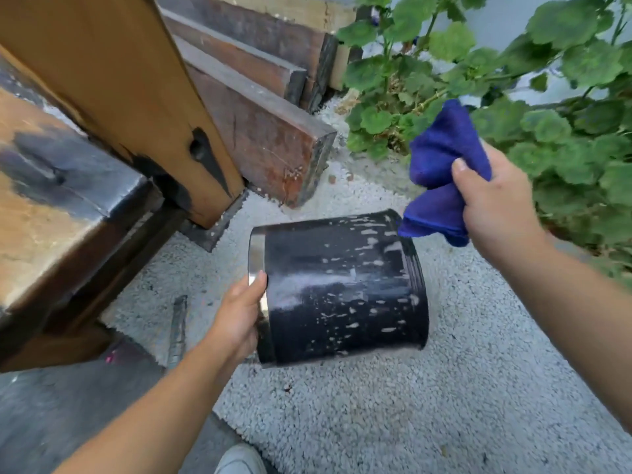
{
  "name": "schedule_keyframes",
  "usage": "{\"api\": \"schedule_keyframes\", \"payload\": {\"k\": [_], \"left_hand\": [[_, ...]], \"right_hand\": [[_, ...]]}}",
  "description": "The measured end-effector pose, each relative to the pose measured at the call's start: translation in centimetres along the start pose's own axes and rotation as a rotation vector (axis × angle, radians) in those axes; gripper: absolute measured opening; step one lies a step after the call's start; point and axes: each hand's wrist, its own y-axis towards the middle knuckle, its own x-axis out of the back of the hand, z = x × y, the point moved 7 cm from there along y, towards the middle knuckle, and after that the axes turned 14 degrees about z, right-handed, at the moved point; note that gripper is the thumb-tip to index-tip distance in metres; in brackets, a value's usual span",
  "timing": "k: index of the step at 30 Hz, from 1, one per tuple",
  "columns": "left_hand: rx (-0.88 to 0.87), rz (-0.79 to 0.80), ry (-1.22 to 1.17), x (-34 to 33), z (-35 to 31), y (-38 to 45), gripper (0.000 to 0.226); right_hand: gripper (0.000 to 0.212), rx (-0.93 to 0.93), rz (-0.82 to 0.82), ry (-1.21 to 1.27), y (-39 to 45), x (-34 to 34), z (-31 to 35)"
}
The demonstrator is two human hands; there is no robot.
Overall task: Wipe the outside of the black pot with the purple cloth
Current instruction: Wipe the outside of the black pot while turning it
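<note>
Gravel, pale and fine (444, 388), covers the ground, with dark wooden beams (260, 107) far left and green round-leaved plants (564, 114) far right. Held on its side above it, centre, is the black cylindrical pot (342, 289), speckled with pale dirt. The left hand (239, 319) grips its left rim; the right hand (492, 203) clutches the bunched purple cloth (444, 172) just off its far right end. Firm strokes along the wall, with the pot turned between passes, should lift the specks.

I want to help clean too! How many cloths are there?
1. A crumpled purple cloth is bunched in the right hand, above the right end of the dusty black pot held sideways by the left hand. No others show.
</note>
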Motion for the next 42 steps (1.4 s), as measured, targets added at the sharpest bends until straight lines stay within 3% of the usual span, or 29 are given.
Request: {"api": "schedule_keyframes", "payload": {"k": [4,7,9,12,15,18,21,28,33,36,40,42], "left_hand": [[0.026,-0.062,-0.01,2.9,2.9,0.4,0.031],[0.008,-0.075,0.161,3.9,2.8,0.7,0.03],[-0.042,-0.153,0.455,4.5,1.9,0.9,0.038],[-0.218,-0.314,1.024,4.1,-0.9,0.3,0.081],[-0.357,-0.247,1.565,1.2,-1.8,0.4,0.085],[-0.229,-0.12,1.777,0.0,-0.1,1.3,0.084],[-0.195,-0.106,1.806,0.4,0.6,1.6,0.083],[-0.149,-0.138,1.753,0.4,0.2,2.0,0.078],[-0.156,-0.171,1.711,0.5,-0.1,2.0,0.073],[-0.172,-0.155,1.699,0.4,-0.1,2.0,0.073],[-0.233,-0.121,1.597,0.6,-0.2,1.8,0.076],[-0.288,-0.106,1.528,0.6,-0.4,1.6,0.077]], "right_hand": [[0.039,-0.023,0.093,-0.038,1.3,-4.8,-3.1],[0.044,0.007,0.145,-0.094,1.9,-7.0,-4.4],[0.047,0.032,0.171,-0.142,2.2,-7.8,-5.3],[0.048,-0.016,0.209,-0.215,2.5,-9.3,-6.7],[0.047,0.034,0.315,-0.449,1.8,-13.0,-6.9],[0.052,0.139,0.617,-0.848,-1.1,-19.4,-7.9],[0.062,0.083,0.788,-1.184,-3.7,-22.7,-10.6],[0.061,0.147,0.835,-1.297,-3.5,-20.9,-11.1],[0.061,0.17,0.732,-1.395,-2.5,-14.6,-11.1],[0.062,0.114,0.61,-1.319,-2.3,-11.8,-11.6],[0.045,0.098,0.453,-1.143,-2.8,-13.6,-11.4],[0.046,0.055,0.487,-1.2,-2.9,-15.3,-11.3]]}}
